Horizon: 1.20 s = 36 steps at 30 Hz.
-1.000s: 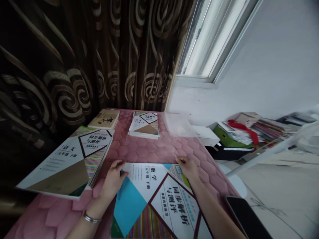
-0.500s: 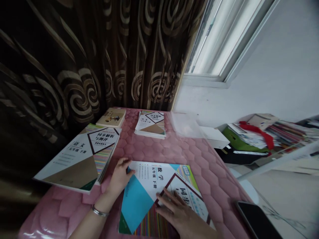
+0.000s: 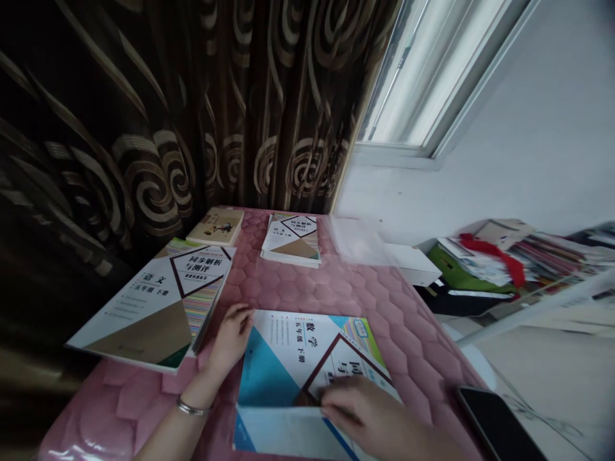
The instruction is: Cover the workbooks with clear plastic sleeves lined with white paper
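A maths workbook with a white, blue and striped cover lies sideways in front of me. My right hand pinches its cover near the closer edge. That edge of the cover is lifted and bent, and a pale page with blue parts shows beneath. At the workbook's far left corner is my left hand, a bracelet on its wrist. Its fingers are curled against the edge, and the thumb is largely hidden.
On the pink padded tabletop, a stack of workbooks lies left, with a tan book behind it. A smaller stack lies at the back beside a clear plastic sheet. A phone is at the right edge.
My right hand, earlier spread flat on the cover, now pinches it and has raised its near edge, exposing the page below. My left hand stays at the corner.
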Each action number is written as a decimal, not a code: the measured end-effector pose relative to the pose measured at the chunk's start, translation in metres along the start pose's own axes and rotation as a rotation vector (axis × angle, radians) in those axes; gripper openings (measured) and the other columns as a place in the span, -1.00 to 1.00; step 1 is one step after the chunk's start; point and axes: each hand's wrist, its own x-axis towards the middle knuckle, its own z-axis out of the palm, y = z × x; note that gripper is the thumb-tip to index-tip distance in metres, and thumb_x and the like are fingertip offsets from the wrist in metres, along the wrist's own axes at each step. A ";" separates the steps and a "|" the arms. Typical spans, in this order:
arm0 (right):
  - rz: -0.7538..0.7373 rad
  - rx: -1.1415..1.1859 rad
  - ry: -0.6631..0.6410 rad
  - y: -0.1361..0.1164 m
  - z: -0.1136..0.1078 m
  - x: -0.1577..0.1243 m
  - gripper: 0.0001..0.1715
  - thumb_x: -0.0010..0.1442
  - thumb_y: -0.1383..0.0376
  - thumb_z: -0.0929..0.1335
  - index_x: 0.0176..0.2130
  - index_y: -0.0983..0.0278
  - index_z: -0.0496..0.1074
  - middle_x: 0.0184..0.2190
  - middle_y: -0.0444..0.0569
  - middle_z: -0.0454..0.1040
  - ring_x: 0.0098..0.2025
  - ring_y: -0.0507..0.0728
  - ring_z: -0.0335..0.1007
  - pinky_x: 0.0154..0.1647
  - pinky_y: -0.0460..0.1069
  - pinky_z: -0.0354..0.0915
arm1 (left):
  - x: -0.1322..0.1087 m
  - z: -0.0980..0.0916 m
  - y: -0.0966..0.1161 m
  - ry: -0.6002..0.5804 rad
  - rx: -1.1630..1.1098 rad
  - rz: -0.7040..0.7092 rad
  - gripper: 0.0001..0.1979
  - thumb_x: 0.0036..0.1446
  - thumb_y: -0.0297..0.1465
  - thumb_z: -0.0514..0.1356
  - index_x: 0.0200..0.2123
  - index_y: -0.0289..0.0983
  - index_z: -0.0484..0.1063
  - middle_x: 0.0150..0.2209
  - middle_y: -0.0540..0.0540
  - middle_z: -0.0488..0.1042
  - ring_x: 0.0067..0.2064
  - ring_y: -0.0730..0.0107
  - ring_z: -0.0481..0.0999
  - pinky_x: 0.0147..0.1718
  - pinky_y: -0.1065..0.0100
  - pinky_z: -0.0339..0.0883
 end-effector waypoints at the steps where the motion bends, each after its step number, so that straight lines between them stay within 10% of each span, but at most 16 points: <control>1: 0.064 -0.001 0.046 0.001 -0.006 0.002 -0.60 0.29 0.27 0.18 -0.42 0.18 0.51 -0.47 -0.13 0.54 -0.39 0.06 0.45 -0.28 -0.07 0.27 | 0.000 -0.002 0.003 0.015 -0.019 -0.001 -0.67 0.18 -0.31 0.03 -0.24 -0.28 0.57 -0.12 -0.20 0.51 -0.03 0.22 0.50 0.07 0.14 0.37; 9: 0.353 -0.215 0.482 0.023 -0.052 0.036 -0.61 0.31 0.14 0.16 -0.26 0.15 0.51 -0.32 -0.04 0.59 -0.30 0.17 0.47 -0.34 -0.02 0.21 | -0.013 -0.012 0.039 0.031 -0.272 -0.225 -0.51 0.17 0.01 -0.02 -0.45 -0.25 0.45 -0.39 -0.10 0.54 -0.22 0.20 0.52 -0.23 0.31 0.40; 16: 0.147 -0.496 0.759 0.021 -0.051 0.078 -0.61 0.33 0.21 0.20 0.01 0.20 0.49 -0.01 0.09 0.48 0.00 0.26 0.32 0.07 0.15 0.12 | 0.003 -0.002 0.040 0.003 -0.117 -0.173 -0.62 0.13 -0.07 0.04 -0.48 -0.24 0.37 -0.54 0.00 0.41 -0.47 0.38 0.38 -0.46 0.40 0.22; 28: 0.175 -0.296 0.294 0.040 -0.014 0.148 -0.45 0.33 -0.01 0.16 0.19 0.10 0.33 0.29 0.03 0.21 0.32 0.32 0.02 0.23 0.32 0.00 | 0.057 0.014 0.036 -0.175 0.326 -0.392 -0.77 0.20 -0.39 0.07 -0.17 -0.30 0.48 -0.19 -0.22 0.60 -0.15 0.22 0.58 -0.22 0.36 0.30; 36: 0.168 -0.243 0.293 0.051 0.002 0.149 -0.41 0.30 -0.06 0.18 0.23 0.05 0.27 0.34 -0.01 0.11 0.37 0.34 -0.10 0.27 0.39 -0.13 | 0.106 0.029 0.033 -0.108 0.415 -0.392 -0.69 0.15 -0.40 0.14 -0.02 -0.27 0.46 -0.09 -0.23 0.57 -0.03 0.20 0.54 -0.09 0.32 0.31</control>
